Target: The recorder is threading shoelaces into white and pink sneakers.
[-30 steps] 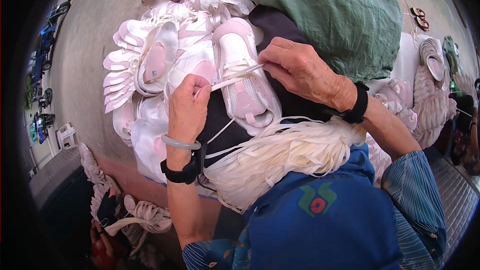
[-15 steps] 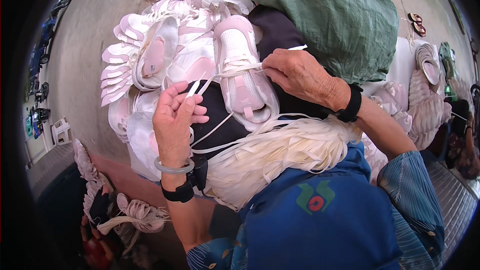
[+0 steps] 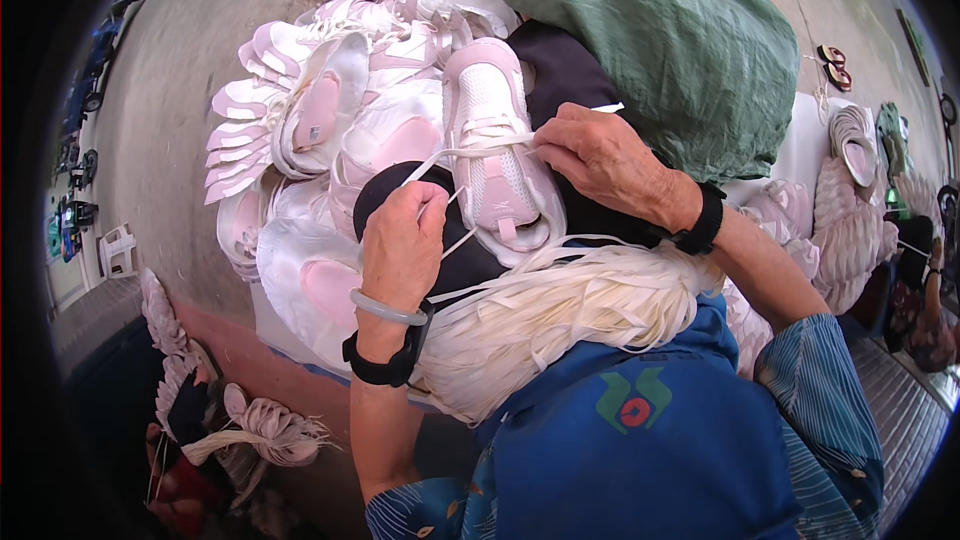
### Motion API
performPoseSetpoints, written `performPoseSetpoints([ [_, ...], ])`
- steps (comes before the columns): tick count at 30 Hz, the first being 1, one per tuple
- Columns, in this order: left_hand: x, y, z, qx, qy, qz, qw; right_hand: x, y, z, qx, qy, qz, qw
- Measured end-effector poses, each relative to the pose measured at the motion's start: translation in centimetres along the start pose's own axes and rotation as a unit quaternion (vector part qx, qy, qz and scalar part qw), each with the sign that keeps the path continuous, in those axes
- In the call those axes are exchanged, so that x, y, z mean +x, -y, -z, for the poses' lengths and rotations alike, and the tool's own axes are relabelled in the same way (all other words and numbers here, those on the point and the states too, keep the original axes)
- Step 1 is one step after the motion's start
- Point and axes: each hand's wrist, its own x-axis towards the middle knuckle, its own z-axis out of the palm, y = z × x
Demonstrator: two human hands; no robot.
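On a lap heaped with loose laces, the left hand (image 3: pixel 402 245) and right hand (image 3: pixel 600 155) are pinching a white lace (image 3: pixel 470 152) across a pink shoe (image 3: pixel 497 155), risking a snag or slipped end.

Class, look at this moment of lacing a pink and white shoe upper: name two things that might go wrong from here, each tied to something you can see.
1. The flat white lace is pulled between the left hand and right hand; the left grip seems to pinch only its end, so it may slip free.
2. The pink and white shoe upper rests on a crowded heap of similar pink uppers; tugging might shift it or topple neighbours.
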Motion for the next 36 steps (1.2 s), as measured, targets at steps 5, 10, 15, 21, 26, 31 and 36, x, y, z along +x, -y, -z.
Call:
performPoseSetpoints([
  [5,1.1,-0.6,0.3,0.049,0.0,0.016,0.999,0.3,0.0,-0.1,-0.011,0.016,-0.005,1.0],
  [10,1.9,-1.6,0.4,-0.034,0.017,0.065,0.997,0.6,0.6,-0.1,0.007,0.015,-0.052,0.999],
  [15,2.3,-1.5,0.4,-0.167,0.068,0.148,0.972,0.8,0.7,-0.7,0.006,0.022,-0.05,0.998],
  [21,3.2,-1.1,-0.1,-0.199,0.051,0.159,0.966,0.7,0.9,-1.0,-0.016,-0.027,-0.072,0.997],
  [26,3.0,-1.4,-0.1,-0.163,0.059,0.151,0.973,0.3,2.4,-0.3,-0.101,-0.043,-0.072,0.991],
  [31,3.4,-1.5,-0.3,-0.155,0.052,0.146,0.976,0.2,3.2,-0.9,-0.148,0.017,-0.071,0.986],
  [36,3.5,-1.1,-0.5,-0.179,0.05,0.156,0.97,-0.1,3.6,-1.2,-0.191,0.041,-0.106,0.975],
])
